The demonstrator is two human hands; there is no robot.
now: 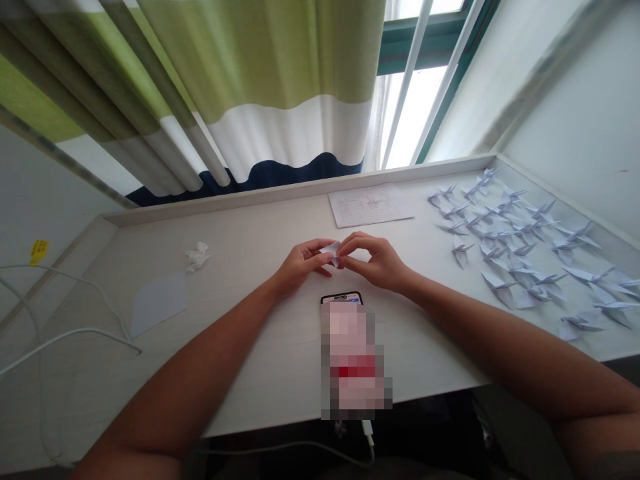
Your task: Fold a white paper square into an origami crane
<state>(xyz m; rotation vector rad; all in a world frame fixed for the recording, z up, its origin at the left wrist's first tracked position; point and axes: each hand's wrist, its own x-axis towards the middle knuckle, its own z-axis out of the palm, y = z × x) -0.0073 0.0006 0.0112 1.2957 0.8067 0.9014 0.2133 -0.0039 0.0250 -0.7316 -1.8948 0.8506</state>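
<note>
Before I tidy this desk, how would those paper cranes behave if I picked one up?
The paper cranes are probably light and easily crushed: they look folded from thin sheet, with slim pointed wings. They lie loose, some overlapping, so a push would likely slide or snag several.

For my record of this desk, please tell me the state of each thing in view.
Left hand, pinching a small folded pale lilac paper
Right hand, pinching the same paper
Flat pale lilac paper sheet, unfolded
Crumpled white tissue, balled up
Black smartphone, lying flat, screen obscured
Printed white paper sheet, lying flat
Pale lilac paper cranes, folded, grouped
Green-and-white striped curtain, hanging closed
</note>
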